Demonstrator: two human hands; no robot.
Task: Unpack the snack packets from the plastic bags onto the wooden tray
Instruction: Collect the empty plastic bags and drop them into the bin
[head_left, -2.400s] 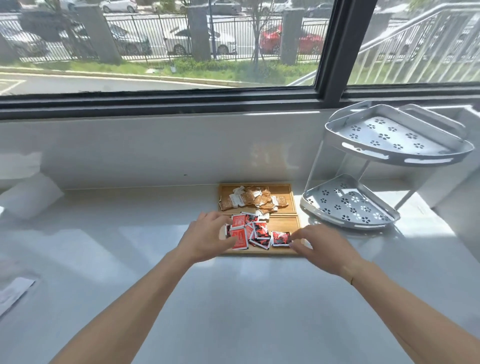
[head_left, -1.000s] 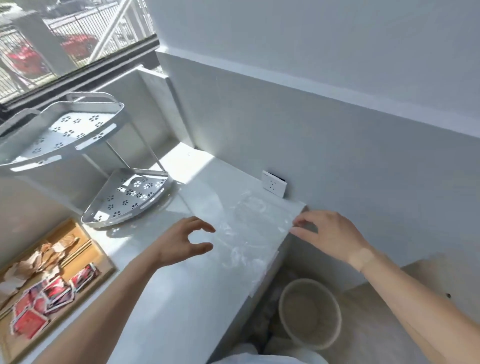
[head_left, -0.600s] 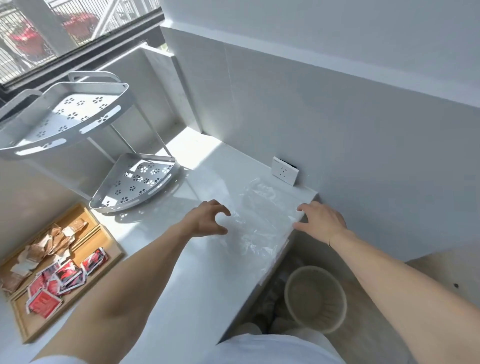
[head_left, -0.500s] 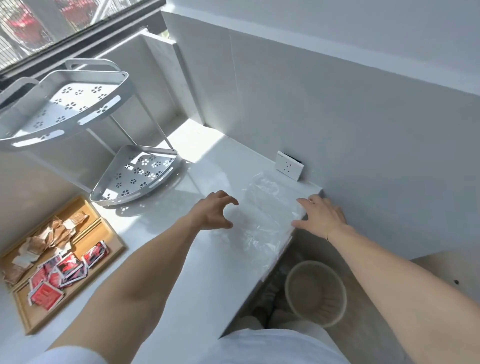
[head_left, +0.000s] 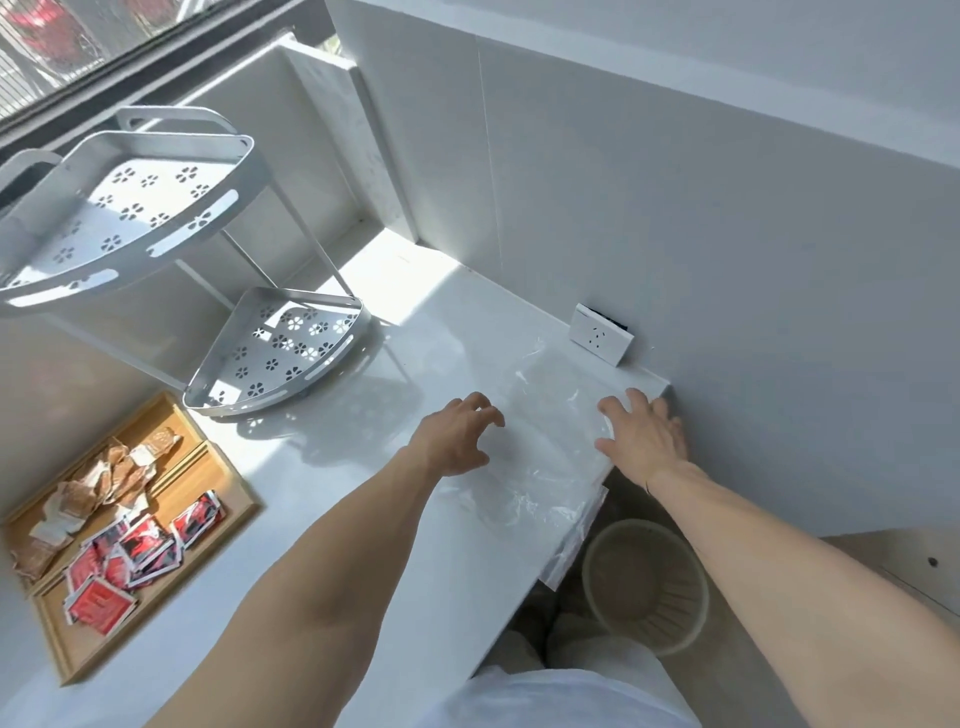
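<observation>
1. At the far left, the rectangular two-compartment wooden tray lies on the glossy white countertop. Brown snack packets fill its far section, and red snack packets fill its near one.
2. Behind it stands a white two-tier perforated metal corner rack.
3. My left hand hovers at the left edge of the flat clear plastic bags, fingers loosely curled and gripping nothing.
4. My right hand lies palm-down on the bags' right edge, at the counter corner, fingers spread straight.
5. A white wall socket sits beyond the bags.
6. A round beige waste bin stands on the floor below.
</observation>
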